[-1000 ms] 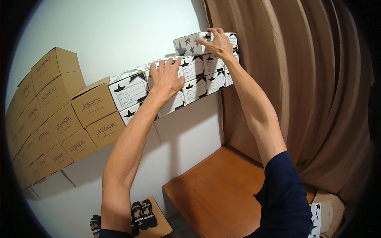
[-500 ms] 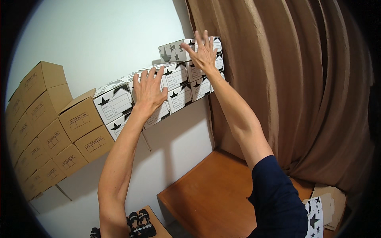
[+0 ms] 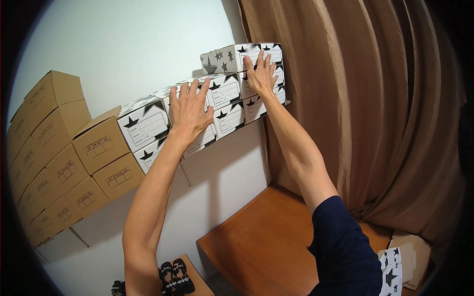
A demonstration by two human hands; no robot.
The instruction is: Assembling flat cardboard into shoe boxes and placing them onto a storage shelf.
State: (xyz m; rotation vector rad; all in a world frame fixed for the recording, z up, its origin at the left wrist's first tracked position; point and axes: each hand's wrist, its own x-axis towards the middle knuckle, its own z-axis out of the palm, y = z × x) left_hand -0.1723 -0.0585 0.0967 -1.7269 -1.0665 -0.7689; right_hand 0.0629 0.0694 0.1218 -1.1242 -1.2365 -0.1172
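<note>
We saw both hands pressed flat on white boxes with black stars, up on a wall shelf. The left hand (image 3: pixel 190 111) lay open, fingers spread, on the front of 1 white star box (image 3: pixel 197 101) in the middle of the row. It held nothing; the palm just pushed against the box front. The right hand (image 3: pixel 260 74) lay open too, fingers pointing up. Its fingertips touched the top box (image 3: pixel 232 56), which sat alone on top of the stack at the right end, and its palm rested on the box under it (image 3: pixel 249 84). Neither hand was closed around anything.

Both arms reached up and away from us, nearly straight. The right arm had a dark blue sleeve (image 3: pixel 340 246) at the shoulder.

The star boxes sat in 2 rows on the shelf, close together. To the left of them were many brown cardboard boxes (image 3: pixel 59 158), stacked side by side. The wall (image 3: pixel 128 44) behind was white. A brown curtain (image 3: pixel 365 108) hung just beside the right end of the boxes. Below was a wooden bench (image 3: pixel 256 241). Black sandals (image 3: pixel 173 276) lay on a small wooden stand. More star boxes (image 3: pixel 395 266) sat low on the right.
</note>
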